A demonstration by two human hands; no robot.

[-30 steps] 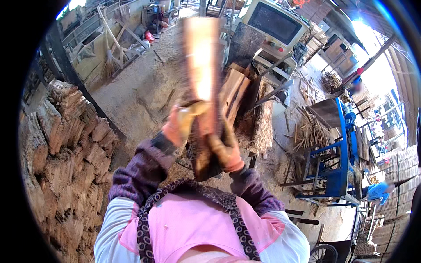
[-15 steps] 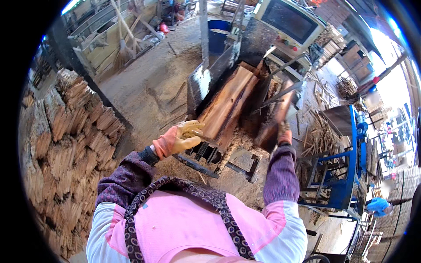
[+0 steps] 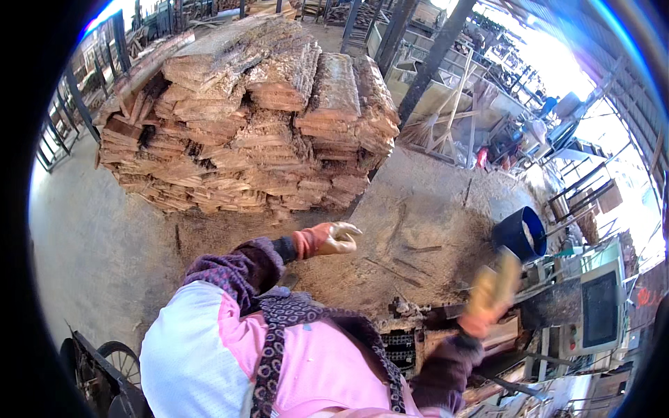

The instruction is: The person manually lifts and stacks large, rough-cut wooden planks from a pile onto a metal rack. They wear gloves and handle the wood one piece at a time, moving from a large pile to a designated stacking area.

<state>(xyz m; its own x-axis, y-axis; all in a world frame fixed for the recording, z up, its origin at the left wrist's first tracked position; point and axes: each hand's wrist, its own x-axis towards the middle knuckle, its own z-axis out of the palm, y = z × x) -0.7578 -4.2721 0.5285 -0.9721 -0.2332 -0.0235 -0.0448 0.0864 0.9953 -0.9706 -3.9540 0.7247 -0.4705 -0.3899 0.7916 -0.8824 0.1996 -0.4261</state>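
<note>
Orange-and-yellow-gloved left hand (image 3: 327,239) out above the sawdust-strewn grey floor (image 3: 376,279), with fingers loosely parted around nothing visible. Likewise gloved right hand (image 3: 490,296), motion-blurred, wide and seemingly bare of any load, near reddish-brown wooden boards (image 3: 507,333). Beyond left hand, rough brown timber slabs (image 3: 258,139) in a broad stack.

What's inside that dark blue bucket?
Some pale material shows through the mouth of the dark blue bucket. The bucket's wall hides how deep it goes and anything underneath. The blurred right hand, close by in the picture, leaves the mouth in view.
</note>
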